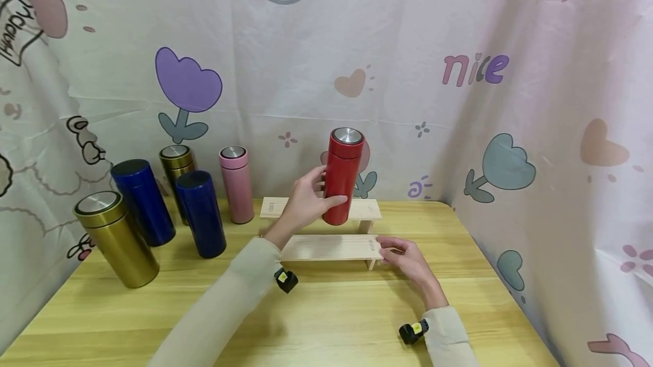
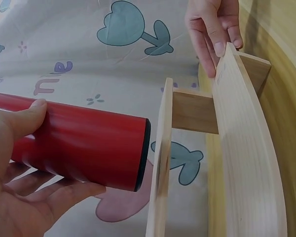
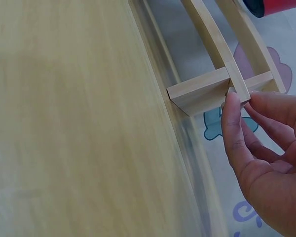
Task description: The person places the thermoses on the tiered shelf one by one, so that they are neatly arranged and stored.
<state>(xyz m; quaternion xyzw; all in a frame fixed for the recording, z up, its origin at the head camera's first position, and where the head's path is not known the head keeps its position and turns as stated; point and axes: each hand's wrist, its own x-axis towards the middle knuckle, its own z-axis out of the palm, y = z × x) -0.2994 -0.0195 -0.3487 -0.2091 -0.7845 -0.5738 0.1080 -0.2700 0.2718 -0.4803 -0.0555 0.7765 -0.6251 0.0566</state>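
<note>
"Red flask (image 1: 340,182), head view: at 2 o'clock of the left hand (image 1: 306,199). Grip?"

"Thumb and fingers curved round its body, spread to its width. Right hand (image 1: 405,259), at 4 o'clock of the flask: thumb and fingertips nearly together, pinching the end of the wooden stand's (image 1: 326,248) lower step."

"Does the flask touch the upper step (image 1: 275,208)?"

"Head view: cannot tell, they overlap. Left wrist view settles it: black base (image 2: 144,155) just beside that step, a gap between."

"And the silver top (image 1: 349,135)?"

"Head view only. Right wrist view catches just the flask's lower end, at 1 o'clock."

"Anything else exclusive to the head view?"

"Two gold flasks (image 1: 119,242), two blue flasks (image 1: 203,216), one pink flask (image 1: 238,191): upright on the worktop (image 1: 316,321), at 9 o'clock of the stand."
</note>
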